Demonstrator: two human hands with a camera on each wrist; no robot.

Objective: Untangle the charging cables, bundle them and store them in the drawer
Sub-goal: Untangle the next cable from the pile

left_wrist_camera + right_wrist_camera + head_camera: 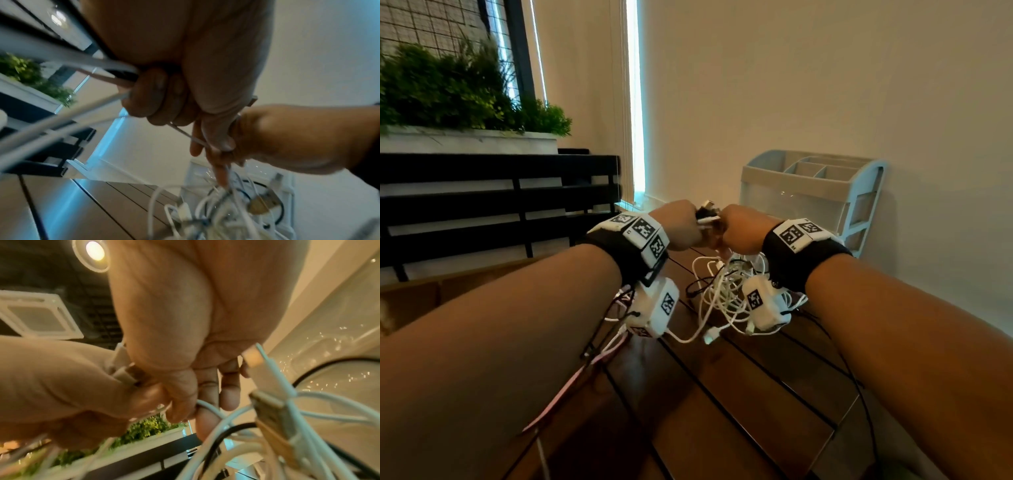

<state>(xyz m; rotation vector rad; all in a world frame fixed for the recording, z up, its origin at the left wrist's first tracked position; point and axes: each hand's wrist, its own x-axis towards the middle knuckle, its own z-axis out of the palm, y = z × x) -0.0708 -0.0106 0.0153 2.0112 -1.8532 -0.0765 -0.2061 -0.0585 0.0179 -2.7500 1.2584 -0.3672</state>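
Note:
A tangle of white and black charging cables (726,291) hangs from both hands above the dark wooden table (739,394). My left hand (681,226) is a fist gripping several cable ends, with plugs (707,209) sticking out on top. My right hand (739,229) is right beside it and touching it, pinching a white cable (207,407) between thumb and fingers. In the left wrist view the left fingers (156,95) curl round white cables (61,120). A USB plug (273,412) dangles close to the right wrist camera.
A pale blue desk organiser with drawers (811,195) stands against the wall at the back right of the table. A black slatted bench (500,198) and a planter with green plants (465,96) are to the left. Sensor wires (599,346) trail from my left wrist.

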